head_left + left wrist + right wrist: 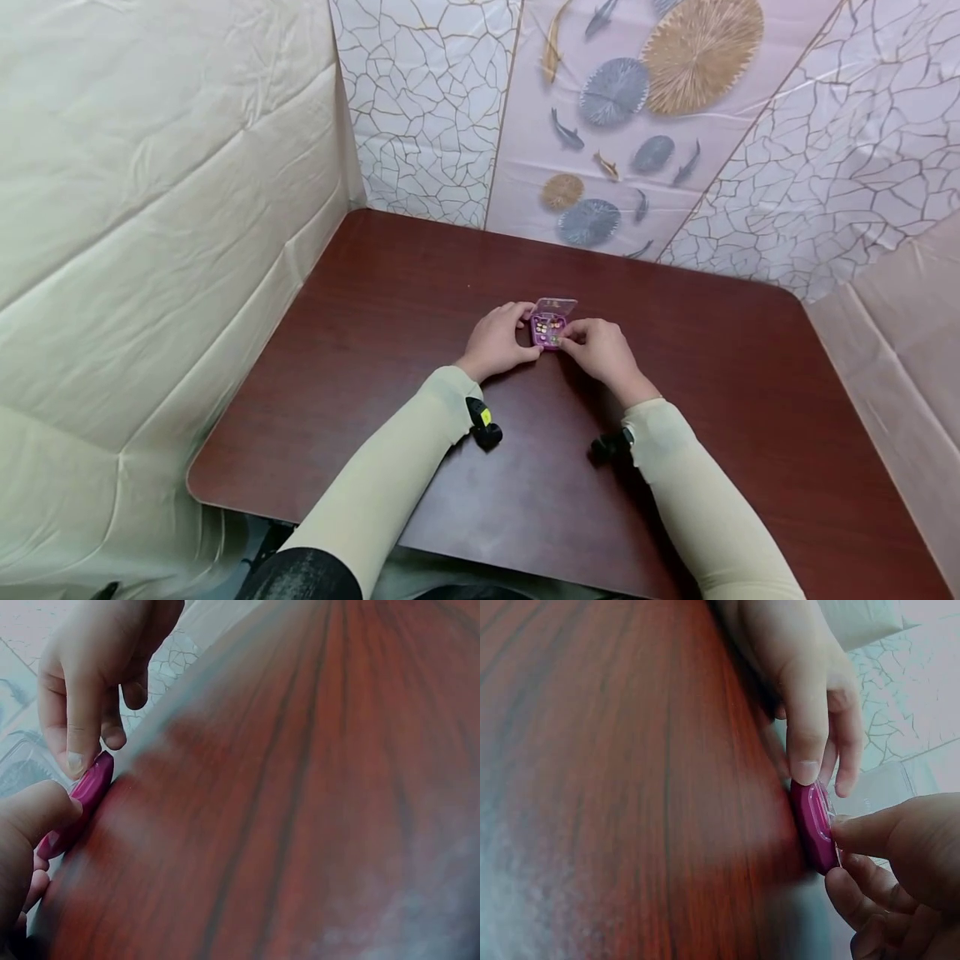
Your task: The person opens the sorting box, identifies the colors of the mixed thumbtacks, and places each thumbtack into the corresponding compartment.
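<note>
A small purple pill case (pixel 545 340) sits on the table with its clear lid (pixel 557 306) raised at the back. Small coloured pieces, some yellow, fill its compartments. My left hand (pixel 497 340) grips the left side, thumb at the front corner and fingers toward the back. In the right wrist view, the left thumb presses on the end of the pill case (pixel 814 829). My right hand (pixel 602 354) has thumb and fingertips drawn together at the right front edge, the thumb reaching over the compartments. Its fingertips cover part of the pill case; whether they also pinch a small piece I cannot tell.
The reddish-brown wooden table (pixel 375 333) spreads around both hands. A patterned cloth (pixel 420 108) hangs behind its far edge, and a cream cloth (pixel 150 250) hangs along the left. Black cameras (pixel 483 425) are strapped at the wrists over pale sleeves.
</note>
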`<state>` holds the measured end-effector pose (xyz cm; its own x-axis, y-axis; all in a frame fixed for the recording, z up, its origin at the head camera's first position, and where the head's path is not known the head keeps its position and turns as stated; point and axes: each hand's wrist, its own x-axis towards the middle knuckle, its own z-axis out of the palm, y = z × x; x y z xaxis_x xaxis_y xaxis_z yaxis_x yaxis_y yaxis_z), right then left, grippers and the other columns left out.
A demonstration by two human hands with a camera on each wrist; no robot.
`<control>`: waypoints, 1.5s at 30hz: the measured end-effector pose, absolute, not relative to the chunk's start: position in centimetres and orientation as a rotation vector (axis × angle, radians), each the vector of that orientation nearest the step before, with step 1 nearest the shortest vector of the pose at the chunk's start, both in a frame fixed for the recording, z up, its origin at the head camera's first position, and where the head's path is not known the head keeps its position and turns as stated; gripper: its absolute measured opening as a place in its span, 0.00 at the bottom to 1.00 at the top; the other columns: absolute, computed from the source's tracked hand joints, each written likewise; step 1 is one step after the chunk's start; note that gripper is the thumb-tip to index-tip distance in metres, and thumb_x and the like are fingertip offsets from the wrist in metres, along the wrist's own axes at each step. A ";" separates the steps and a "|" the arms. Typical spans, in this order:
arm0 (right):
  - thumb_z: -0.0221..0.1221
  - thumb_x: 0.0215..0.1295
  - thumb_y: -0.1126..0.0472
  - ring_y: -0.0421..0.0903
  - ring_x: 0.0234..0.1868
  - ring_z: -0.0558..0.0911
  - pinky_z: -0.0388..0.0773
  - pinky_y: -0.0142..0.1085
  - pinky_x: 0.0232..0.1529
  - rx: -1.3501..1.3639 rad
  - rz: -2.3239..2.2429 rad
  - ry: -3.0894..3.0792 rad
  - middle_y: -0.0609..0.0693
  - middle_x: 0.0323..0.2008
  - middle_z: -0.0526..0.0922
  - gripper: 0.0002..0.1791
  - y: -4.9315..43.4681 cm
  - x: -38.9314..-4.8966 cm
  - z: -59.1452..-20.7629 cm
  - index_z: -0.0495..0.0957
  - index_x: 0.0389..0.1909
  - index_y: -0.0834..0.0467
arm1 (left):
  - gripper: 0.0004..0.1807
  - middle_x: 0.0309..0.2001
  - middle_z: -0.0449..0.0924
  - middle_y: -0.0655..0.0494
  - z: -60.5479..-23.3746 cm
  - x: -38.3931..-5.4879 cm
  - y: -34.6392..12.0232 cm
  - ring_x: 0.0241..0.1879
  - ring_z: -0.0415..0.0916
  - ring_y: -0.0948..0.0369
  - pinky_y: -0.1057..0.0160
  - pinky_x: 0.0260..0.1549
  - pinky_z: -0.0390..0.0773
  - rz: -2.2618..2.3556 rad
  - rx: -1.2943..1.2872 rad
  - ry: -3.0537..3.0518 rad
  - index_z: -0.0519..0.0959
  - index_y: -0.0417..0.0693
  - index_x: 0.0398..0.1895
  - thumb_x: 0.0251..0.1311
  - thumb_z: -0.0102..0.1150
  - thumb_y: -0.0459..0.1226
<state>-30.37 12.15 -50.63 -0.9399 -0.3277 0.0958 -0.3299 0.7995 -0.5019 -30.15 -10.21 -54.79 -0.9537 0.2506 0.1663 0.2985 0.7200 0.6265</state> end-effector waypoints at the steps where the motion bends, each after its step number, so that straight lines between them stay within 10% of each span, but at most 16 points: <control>1: 0.72 0.73 0.57 0.52 0.40 0.87 0.84 0.53 0.48 0.537 0.839 -2.981 0.52 0.40 0.93 0.06 12.2 -30.4 -50.6 0.94 0.41 0.56 | 0.43 0.60 0.80 0.62 -54.8 -30.2 -10.2 0.56 0.79 0.65 0.59 0.58 0.79 -1.062 -0.455 -2.850 0.74 0.54 0.78 0.61 0.80 0.53; 35: 0.66 0.80 0.54 0.59 0.57 0.88 0.83 0.59 0.59 0.458 0.979 -3.023 0.55 0.51 0.93 0.14 16.6 -27.5 -52.4 0.93 0.54 0.57 | 0.44 0.61 0.80 0.62 -56.0 -29.7 -9.8 0.56 0.79 0.64 0.58 0.60 0.79 -1.063 -0.444 -2.909 0.73 0.54 0.78 0.62 0.79 0.54; 45: 0.65 0.81 0.55 0.44 0.30 0.88 0.85 0.39 0.33 0.452 1.160 -3.106 0.48 0.36 0.92 0.13 18.6 -29.3 -51.8 0.93 0.53 0.56 | 0.43 0.61 0.80 0.63 -54.6 -30.1 -9.7 0.56 0.78 0.64 0.58 0.60 0.79 -1.056 -0.444 -2.879 0.73 0.55 0.78 0.62 0.78 0.54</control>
<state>-29.26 18.56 -51.83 -0.9430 -0.3187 -0.0955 -0.1780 0.7259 -0.6643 -30.15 -9.70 -54.59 -0.9580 0.2514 0.1381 0.2811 0.7267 0.6268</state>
